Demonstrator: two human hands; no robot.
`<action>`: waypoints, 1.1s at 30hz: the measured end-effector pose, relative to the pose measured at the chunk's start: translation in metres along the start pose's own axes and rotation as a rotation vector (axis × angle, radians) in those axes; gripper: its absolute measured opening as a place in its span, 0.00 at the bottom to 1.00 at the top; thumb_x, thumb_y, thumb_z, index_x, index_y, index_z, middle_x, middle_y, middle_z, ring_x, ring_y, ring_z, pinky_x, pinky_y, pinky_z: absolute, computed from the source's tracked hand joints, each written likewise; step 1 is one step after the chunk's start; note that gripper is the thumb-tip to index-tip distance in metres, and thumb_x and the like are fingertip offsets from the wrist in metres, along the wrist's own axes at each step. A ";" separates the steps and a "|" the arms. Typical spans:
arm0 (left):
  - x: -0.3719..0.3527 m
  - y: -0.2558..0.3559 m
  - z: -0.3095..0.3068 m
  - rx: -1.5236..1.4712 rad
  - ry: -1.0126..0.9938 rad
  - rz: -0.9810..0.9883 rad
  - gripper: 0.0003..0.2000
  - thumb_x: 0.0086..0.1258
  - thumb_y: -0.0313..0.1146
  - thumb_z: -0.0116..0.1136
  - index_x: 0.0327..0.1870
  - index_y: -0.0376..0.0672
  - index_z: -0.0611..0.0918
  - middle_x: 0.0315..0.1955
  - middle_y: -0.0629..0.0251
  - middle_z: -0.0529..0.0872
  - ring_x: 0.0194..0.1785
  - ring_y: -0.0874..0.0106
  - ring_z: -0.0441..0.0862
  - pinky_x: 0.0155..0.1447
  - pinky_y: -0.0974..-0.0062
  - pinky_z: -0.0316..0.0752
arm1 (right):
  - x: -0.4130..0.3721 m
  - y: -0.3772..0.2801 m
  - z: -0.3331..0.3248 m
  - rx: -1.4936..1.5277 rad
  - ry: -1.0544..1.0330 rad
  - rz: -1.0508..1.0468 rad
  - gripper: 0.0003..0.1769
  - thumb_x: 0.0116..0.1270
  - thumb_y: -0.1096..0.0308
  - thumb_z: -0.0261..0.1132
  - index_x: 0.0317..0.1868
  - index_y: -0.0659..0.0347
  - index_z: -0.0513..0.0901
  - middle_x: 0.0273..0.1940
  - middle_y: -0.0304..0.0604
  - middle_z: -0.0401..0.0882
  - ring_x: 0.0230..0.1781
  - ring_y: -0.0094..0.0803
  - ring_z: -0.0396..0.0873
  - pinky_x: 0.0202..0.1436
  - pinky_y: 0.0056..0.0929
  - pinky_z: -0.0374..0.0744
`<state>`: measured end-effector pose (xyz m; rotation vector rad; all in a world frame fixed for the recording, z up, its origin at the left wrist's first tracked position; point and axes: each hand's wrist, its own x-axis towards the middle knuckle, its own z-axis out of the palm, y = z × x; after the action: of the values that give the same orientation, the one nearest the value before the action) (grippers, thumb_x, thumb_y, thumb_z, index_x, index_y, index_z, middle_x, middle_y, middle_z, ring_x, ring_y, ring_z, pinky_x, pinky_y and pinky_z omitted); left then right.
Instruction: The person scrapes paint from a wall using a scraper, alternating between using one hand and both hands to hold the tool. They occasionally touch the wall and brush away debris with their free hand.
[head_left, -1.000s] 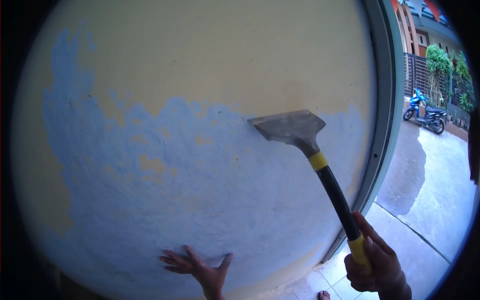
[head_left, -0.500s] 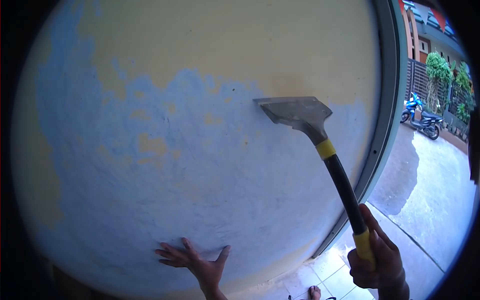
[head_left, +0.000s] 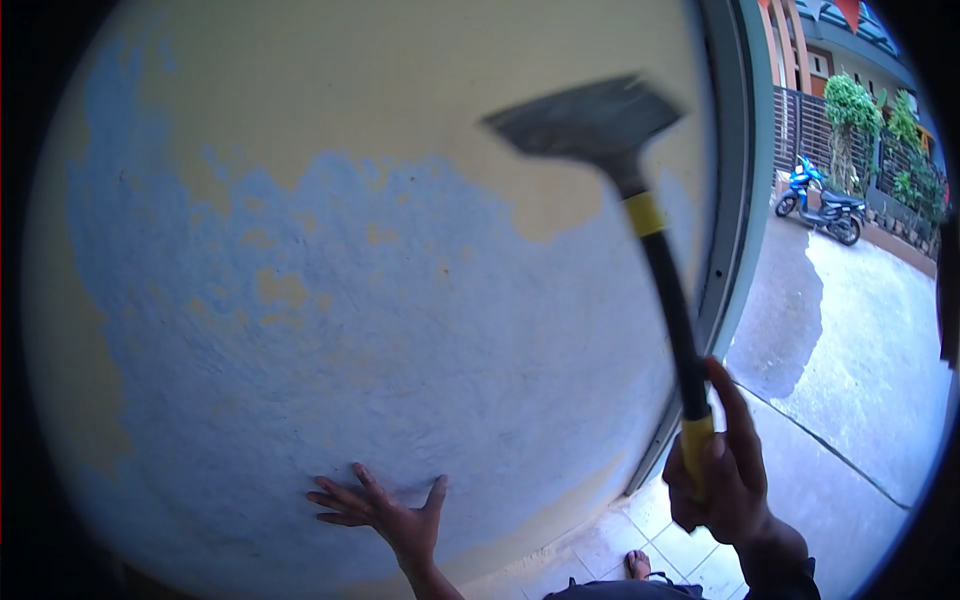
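Note:
My right hand grips the yellow lower end of a long-handled wall scraper, its index finger laid along the black shaft. The wide grey blade, a little blurred, is raised over the yellow upper part of the wall. Lower down, the wall shows a large bluish-white area with a ragged upper edge and scattered yellow flecks. My left hand rests low on this whitish area, fingers spread and holding nothing.
A grey-green door frame borders the wall on the right. White floor tiles and a foot show below. Outside, a blue motorbike stands on concrete paving near a fence and green plants.
The scraper has risen with my right hand, its blade going from the whitish area's upper edge to over the yellow paint. My left hand stays at nearly the same spot.

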<state>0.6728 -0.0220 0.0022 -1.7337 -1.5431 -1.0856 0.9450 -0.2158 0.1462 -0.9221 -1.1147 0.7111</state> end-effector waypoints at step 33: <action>0.004 -0.005 -0.036 0.014 -0.298 0.013 0.61 0.44 0.77 0.57 0.77 0.54 0.45 0.75 0.47 0.30 0.76 0.41 0.23 0.67 0.27 0.25 | -0.041 0.077 0.015 -0.143 -0.132 0.307 0.32 0.76 0.65 0.50 0.77 0.49 0.50 0.29 0.41 0.73 0.28 0.27 0.76 0.40 0.30 0.77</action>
<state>0.6610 -0.0494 0.0233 -1.9618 -1.7066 -0.8344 0.9160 -0.2123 0.0626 -1.1982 -1.1630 0.9632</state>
